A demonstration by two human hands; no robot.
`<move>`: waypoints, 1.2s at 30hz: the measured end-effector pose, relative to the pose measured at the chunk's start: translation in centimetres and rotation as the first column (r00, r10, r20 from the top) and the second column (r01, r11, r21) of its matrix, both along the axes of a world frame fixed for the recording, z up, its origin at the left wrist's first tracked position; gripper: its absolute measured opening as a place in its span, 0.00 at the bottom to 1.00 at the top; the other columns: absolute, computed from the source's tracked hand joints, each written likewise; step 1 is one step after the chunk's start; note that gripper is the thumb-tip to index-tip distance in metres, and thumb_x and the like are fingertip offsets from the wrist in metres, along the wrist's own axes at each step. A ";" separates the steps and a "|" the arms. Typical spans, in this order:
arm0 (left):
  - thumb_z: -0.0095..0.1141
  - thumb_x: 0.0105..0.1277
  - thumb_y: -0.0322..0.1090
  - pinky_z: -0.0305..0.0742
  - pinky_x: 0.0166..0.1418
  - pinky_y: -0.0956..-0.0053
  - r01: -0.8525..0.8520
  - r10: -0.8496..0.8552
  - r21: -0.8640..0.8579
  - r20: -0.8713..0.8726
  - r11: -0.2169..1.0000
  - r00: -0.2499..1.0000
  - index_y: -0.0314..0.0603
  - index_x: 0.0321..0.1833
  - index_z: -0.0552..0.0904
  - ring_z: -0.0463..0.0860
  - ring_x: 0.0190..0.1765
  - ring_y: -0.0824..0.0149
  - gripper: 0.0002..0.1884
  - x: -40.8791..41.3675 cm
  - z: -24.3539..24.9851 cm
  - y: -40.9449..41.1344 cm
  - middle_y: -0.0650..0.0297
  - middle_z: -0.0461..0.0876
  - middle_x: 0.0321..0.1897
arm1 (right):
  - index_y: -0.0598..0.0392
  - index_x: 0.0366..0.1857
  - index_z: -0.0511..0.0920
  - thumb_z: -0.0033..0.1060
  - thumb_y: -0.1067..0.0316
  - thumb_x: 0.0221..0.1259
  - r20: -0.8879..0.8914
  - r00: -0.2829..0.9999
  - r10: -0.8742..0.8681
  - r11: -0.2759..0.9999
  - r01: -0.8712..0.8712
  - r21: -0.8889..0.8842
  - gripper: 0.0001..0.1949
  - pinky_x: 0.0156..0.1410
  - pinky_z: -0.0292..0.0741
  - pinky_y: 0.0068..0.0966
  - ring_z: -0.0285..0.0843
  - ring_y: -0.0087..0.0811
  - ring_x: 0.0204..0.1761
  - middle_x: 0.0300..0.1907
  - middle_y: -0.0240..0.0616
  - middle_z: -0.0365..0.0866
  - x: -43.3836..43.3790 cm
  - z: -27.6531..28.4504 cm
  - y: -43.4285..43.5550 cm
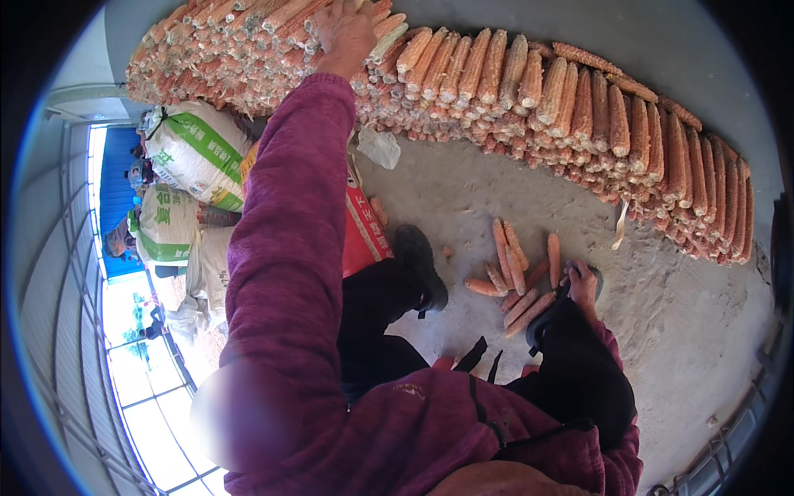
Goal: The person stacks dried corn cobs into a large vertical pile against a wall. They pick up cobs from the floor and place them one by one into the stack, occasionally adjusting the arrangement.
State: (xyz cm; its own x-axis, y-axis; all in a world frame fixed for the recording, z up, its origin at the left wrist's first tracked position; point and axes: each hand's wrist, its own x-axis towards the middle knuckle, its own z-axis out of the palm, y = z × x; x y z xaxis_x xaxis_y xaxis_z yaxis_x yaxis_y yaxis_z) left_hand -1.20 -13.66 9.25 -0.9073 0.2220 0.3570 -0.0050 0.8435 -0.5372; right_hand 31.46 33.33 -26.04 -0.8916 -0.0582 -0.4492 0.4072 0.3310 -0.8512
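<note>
My left hand (345,36) reaches out at the top of the view and touches the upper layer of a long stack of corn cobs (456,68). The back of the hand hides its fingertips, so any cob in its grasp is not visible. Down by my right shoe, my right hand (581,283) has its fingers bent beside an orange-brown corn cob (553,259). Whether the fingers grip anything is unclear. Several loose corn cobs (510,257) lie in a small heap on the concrete floor (459,186), between my feet.
The cob stack curves along a grey wall (651,37). White-and-green woven sacks (198,155) stand to the left, with a red sack (363,229) beside my left shoe (420,266). A scrap of white plastic (379,147) lies by the stack. People are visible farther left.
</note>
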 end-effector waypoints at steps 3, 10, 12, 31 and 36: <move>0.58 0.62 0.40 0.60 0.63 0.58 -0.183 0.192 -0.097 0.087 0.978 0.978 0.54 0.62 0.77 0.69 0.64 0.60 0.23 -0.7 -0.3 -0.6 0.64 0.73 0.64 | 0.59 0.45 0.78 0.50 0.72 0.64 -0.006 1.000 0.010 1.000 -0.010 -0.020 0.10 0.14 0.67 0.20 0.80 0.23 0.20 0.32 0.37 0.83 -0.2 -0.1 0.0; 0.56 0.62 0.37 0.61 0.58 0.55 -0.155 0.155 -0.025 0.025 0.988 0.988 0.50 0.55 0.81 0.70 0.58 0.57 0.18 -0.6 -1.2 -0.5 0.61 0.76 0.57 | 0.60 0.45 0.78 0.49 0.72 0.65 0.012 1.000 0.005 1.000 -0.004 -0.029 0.10 0.15 0.68 0.21 0.81 0.24 0.21 0.32 0.38 0.83 -0.1 0.3 0.0; 0.58 0.61 0.40 0.63 0.60 0.55 -0.255 0.252 0.021 0.084 0.967 0.964 0.51 0.58 0.80 0.70 0.60 0.56 0.20 -1.0 -0.7 -0.1 0.61 0.74 0.59 | 0.60 0.44 0.79 0.49 0.71 0.65 0.035 0.999 -0.016 1.000 0.016 -0.011 0.09 0.16 0.70 0.22 0.81 0.24 0.21 0.32 0.38 0.83 0.0 0.4 0.1; 0.59 0.57 0.38 0.59 0.72 0.59 0.008 -0.099 0.345 0.248 0.939 0.964 0.57 0.68 0.71 0.65 0.69 0.55 0.31 1.0 -4.6 -0.8 0.60 0.65 0.71 | 0.59 0.46 0.78 0.49 0.73 0.65 0.036 0.999 -0.020 0.999 0.021 -0.040 0.10 0.14 0.66 0.19 0.80 0.23 0.20 0.31 0.37 0.82 -0.2 0.7 -0.3; 0.57 0.54 0.25 0.63 0.72 0.63 0.050 -0.118 0.276 0.236 0.960 0.965 0.50 0.67 0.72 0.69 0.66 0.53 0.33 2.6 -1.2 0.4 0.58 0.72 0.65 | 0.59 0.46 0.78 0.49 0.73 0.65 0.052 0.998 -0.026 0.998 0.029 -0.049 0.10 0.14 0.67 0.19 0.80 0.23 0.21 0.33 0.38 0.83 -0.1 0.3 0.1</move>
